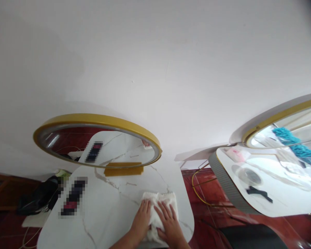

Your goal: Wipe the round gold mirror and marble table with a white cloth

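My hands lie side by side, palms down, on a white, fluffy, roughly square cloth (153, 215): my left hand (142, 219) over its left edge, fingers close together, and my right hand (169, 221) across its right part, fingers slightly spread. Neither is clenched round a bundle; both rest flat, with a narrow strip of cloth showing between them, which I judge spreads the pressure and keeps the fabric from bunching. The cloth lies under them on a glossy white worktop (106, 214) with grey-brown marble veins and rounded corners, near its right edge. Beyond my hands and to their left stands an oval mirror with a thick gold frame (100, 119), on a flat gold base (123, 170); set towards the wall, it seems placed to leave the near surface for working. Well to the left of my hands lies a long dark item with a red patch (74, 197), too pixelated to identify. Off to the right, apart from my hands across a red tiled floor (202, 185), a second white worktop with a grey ribbed side (226, 183) carries a black strap-like thing (259, 193) and a pink-and-white packet (235, 154). Nearer on that side is a black padded seat (254, 237).
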Available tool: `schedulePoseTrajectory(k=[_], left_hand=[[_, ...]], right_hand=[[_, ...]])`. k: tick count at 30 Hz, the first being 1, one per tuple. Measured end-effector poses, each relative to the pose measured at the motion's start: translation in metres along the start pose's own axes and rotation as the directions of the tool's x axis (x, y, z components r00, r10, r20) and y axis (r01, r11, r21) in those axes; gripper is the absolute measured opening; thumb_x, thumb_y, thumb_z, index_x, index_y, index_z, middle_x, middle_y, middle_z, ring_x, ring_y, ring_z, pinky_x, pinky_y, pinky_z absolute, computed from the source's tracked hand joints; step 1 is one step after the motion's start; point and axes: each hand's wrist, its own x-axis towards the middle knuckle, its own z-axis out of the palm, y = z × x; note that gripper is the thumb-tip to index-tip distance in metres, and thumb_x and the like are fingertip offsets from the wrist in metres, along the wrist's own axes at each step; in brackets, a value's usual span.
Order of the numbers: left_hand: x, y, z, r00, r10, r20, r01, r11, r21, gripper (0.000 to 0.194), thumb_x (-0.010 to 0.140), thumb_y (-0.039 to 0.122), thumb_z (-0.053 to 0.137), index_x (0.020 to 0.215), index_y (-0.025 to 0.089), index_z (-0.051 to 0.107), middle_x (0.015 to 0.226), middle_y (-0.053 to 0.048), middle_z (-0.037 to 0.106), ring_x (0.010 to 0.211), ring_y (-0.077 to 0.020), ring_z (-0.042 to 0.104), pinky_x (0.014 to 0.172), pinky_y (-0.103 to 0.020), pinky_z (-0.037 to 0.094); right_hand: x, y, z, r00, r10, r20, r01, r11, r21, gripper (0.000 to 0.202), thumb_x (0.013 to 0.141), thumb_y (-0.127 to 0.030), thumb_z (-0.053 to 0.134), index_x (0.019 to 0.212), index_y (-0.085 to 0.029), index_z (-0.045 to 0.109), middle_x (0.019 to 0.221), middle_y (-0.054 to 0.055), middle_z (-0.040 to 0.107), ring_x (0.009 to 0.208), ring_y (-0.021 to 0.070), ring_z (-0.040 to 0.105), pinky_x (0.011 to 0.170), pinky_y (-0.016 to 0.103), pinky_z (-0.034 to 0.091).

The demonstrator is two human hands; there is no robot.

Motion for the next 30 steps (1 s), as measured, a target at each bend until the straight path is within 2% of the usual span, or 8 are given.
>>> schedulePoseTrajectory(k=[3,7,13,22,27,30], left_hand=[[0.023,-0.001,-0.015,0.998,-0.050,-0.043,0.053,0.997,0.059,0.083,0.070,0.014,0.056,0.146,0.011,0.023,0.153,-0.015,0.021,0.141,-0.0314,0.015,0.116,-0.046,0.018],[0.059,0.000,-0.045,0.995,-0.074,-0.065,0.082,0.988,0.130,0.081,0.070,0.006,0.049,0.146,0.009,0.021,0.154,-0.015,0.016,0.141,-0.0292,0.012,0.116,-0.046,0.015],[0.107,-0.004,-0.083,0.993,-0.101,-0.063,0.107,0.990,0.090,0.083,0.066,0.000,0.042,0.145,0.006,0.019,0.154,-0.015,0.013,0.142,-0.0260,0.009,0.116,-0.045,0.014],[0.159,-0.006,-0.109,0.989,-0.101,-0.106,0.105,0.994,0.036,0.085,0.065,0.004,0.042,0.146,0.006,0.015,0.154,-0.015,0.013,0.143,-0.0244,0.006,0.116,-0.043,0.011],[0.172,0.003,-0.118,0.988,-0.098,-0.123,0.101,0.995,0.019,0.088,0.063,0.004,0.042,0.146,0.008,0.014,0.154,-0.013,0.018,0.142,-0.0232,0.009,0.116,-0.042,0.010],[0.175,0.011,-0.119,0.987,-0.098,-0.128,0.100,0.995,0.007,0.086,0.063,0.004,0.043,0.145,0.005,0.016,0.154,-0.015,0.017,0.142,-0.0239,0.010,0.116,-0.039,0.010]], right_hand=[[0.023,0.009,-0.012,0.999,0.027,-0.025,-0.027,1.000,-0.008,0.084,0.079,-0.042,0.052,0.147,-0.034,0.005,0.154,-0.004,0.004,0.142,0.0287,0.011,0.114,0.050,0.002],[0.060,0.024,-0.028,0.997,0.066,-0.052,-0.066,0.998,-0.007,0.078,0.082,-0.042,0.048,0.147,-0.035,0.005,0.155,-0.005,0.003,0.142,0.0255,0.009,0.114,0.048,0.000],[0.109,0.047,-0.050,0.993,0.098,-0.072,-0.101,0.994,-0.038,0.077,0.082,-0.044,0.049,0.146,-0.037,0.007,0.155,-0.007,0.006,0.142,0.0240,0.009,0.114,0.045,-0.001],[0.152,0.080,-0.074,0.992,0.103,-0.072,-0.108,0.991,-0.078,0.077,0.082,-0.047,0.050,0.146,-0.037,0.008,0.155,-0.008,0.010,0.142,0.0235,0.010,0.114,0.042,-0.001],[0.158,0.097,-0.086,0.993,0.094,-0.066,-0.099,0.991,-0.088,0.078,0.081,-0.046,0.050,0.146,-0.039,0.008,0.155,-0.009,0.009,0.142,0.0221,0.010,0.114,0.040,-0.001],[0.157,0.107,-0.090,0.994,0.075,-0.079,-0.082,0.993,-0.082,0.077,0.082,-0.047,0.049,0.146,-0.039,0.008,0.155,-0.009,0.009,0.142,0.0209,0.010,0.114,0.039,-0.001]])
